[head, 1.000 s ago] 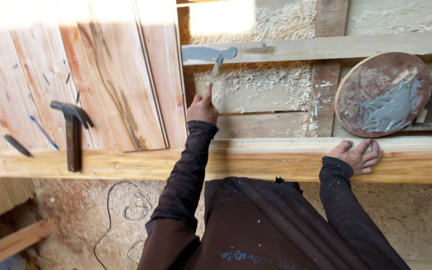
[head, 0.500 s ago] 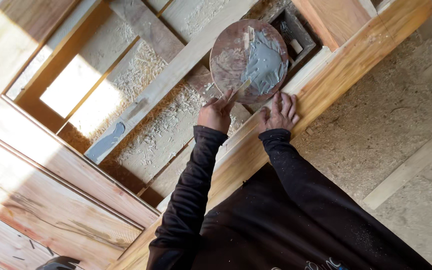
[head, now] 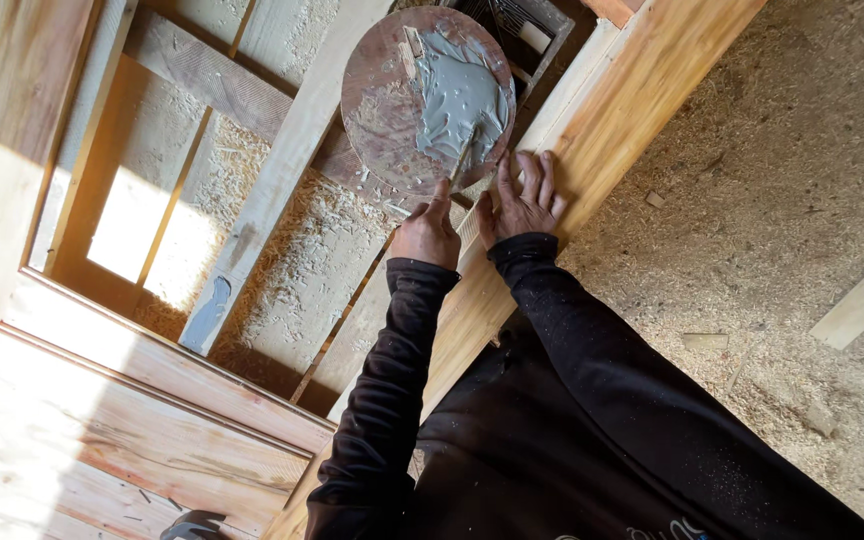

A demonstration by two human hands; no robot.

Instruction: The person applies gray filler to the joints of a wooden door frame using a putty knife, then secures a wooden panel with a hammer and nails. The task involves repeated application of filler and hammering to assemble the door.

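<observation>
A round rusty board (head: 387, 110) with a heap of grey mortar (head: 462, 95) rests against the wall framing. A thin small trowel (head: 466, 160) sticks out of the mortar. My left hand (head: 427, 235) is closed at its lower end, thumb up along the handle. My right hand (head: 524, 195) lies flat, fingers spread, on the long wooden beam (head: 642, 90) right beside it. Both sleeves are dark.
A larger grey-bladed trowel (head: 208, 310) lies on a pale batten (head: 282, 170) across the straw-and-clay wall infill. Wooden planks (head: 102, 440) fill the lower left, with a hammer head (head: 192, 524) at the bottom edge. The floor (head: 782, 230), strewn with sawdust, is at right.
My view has swung round and closed in on the round board. My left hand left the larger trowel's handle and came to the small trowel in the mortar; my right hand slid along the beam.
</observation>
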